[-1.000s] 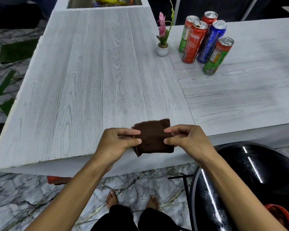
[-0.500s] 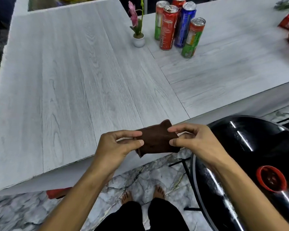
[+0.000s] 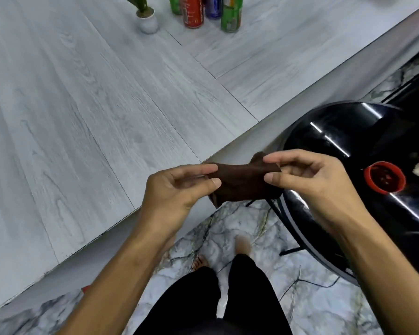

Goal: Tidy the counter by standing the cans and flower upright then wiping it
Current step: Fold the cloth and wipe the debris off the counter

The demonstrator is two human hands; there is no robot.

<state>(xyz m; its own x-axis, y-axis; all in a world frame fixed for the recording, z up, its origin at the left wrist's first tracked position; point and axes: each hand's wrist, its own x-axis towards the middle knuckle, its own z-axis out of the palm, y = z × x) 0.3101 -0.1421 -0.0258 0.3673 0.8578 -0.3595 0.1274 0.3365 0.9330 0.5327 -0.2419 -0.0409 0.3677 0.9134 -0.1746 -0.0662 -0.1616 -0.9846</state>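
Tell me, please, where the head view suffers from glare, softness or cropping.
Head view: white glare streaks cross the glossy black seat; the red can and green can are cut off by the top edge and slightly soft; the brown cloth, pinched by the left hand and right hand, is dark with little visible texture.

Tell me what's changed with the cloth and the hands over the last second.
The brown cloth has come off the counter's near edge and is now held over the floor, beside the black seat. The left hand and right hand still pinch its ends; nothing was let go. The cans and flower pot stand upright as before.
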